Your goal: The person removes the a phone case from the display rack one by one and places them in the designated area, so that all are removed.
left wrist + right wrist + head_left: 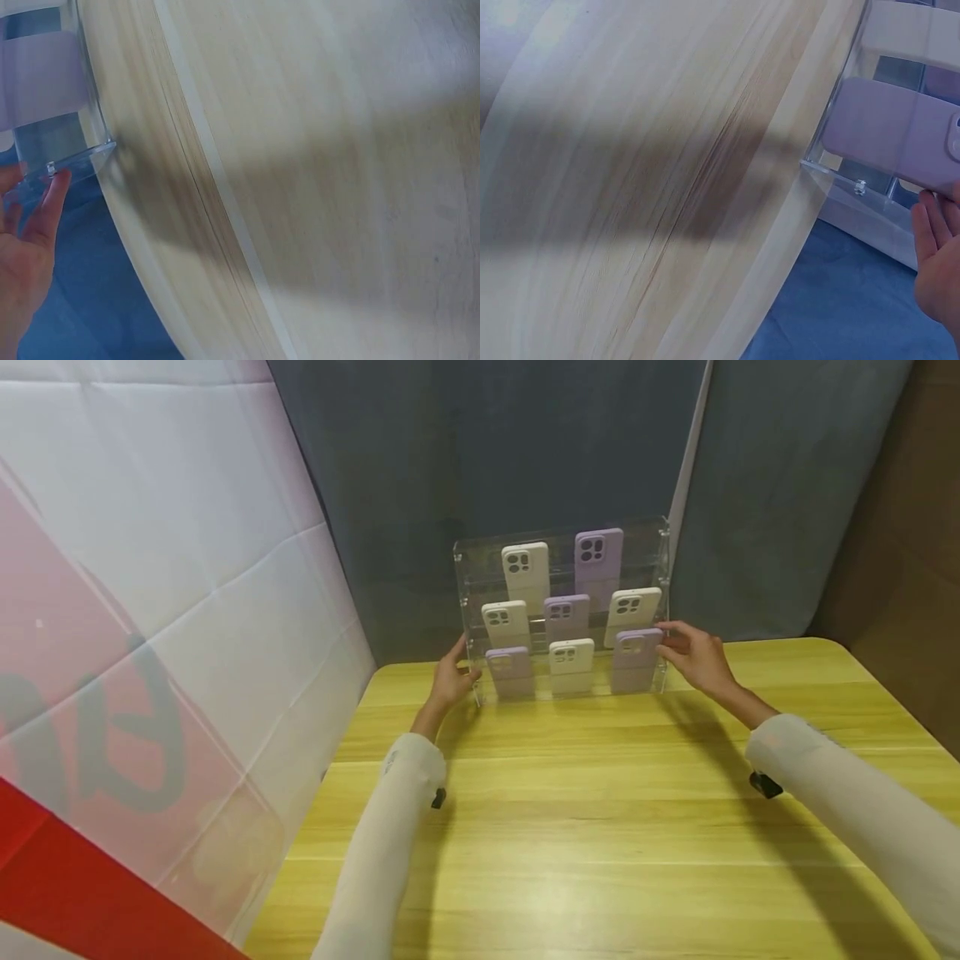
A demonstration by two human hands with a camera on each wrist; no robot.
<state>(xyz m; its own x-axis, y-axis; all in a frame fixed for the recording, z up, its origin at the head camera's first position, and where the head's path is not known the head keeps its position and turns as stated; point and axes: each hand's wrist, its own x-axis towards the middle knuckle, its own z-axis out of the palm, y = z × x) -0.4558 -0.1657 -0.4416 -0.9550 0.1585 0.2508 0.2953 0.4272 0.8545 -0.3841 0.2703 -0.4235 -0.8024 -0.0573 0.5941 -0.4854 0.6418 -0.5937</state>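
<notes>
Steadying the clear stand [562,560] near the far edge of the worktop [570,793] calls for even support beneath its phone cases [572,670]: the left grip [450,681] pinches one side; whether the right grip [701,658] clasps the other, I cannot tell.

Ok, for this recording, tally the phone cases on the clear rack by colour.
White phone cases: 4 (1 top row, 2 middle, 1 bottom)
Purple phone cases: 4 (1 top row, 1 middle, 2 bottom)
Total on the clear rack: 8
</notes>
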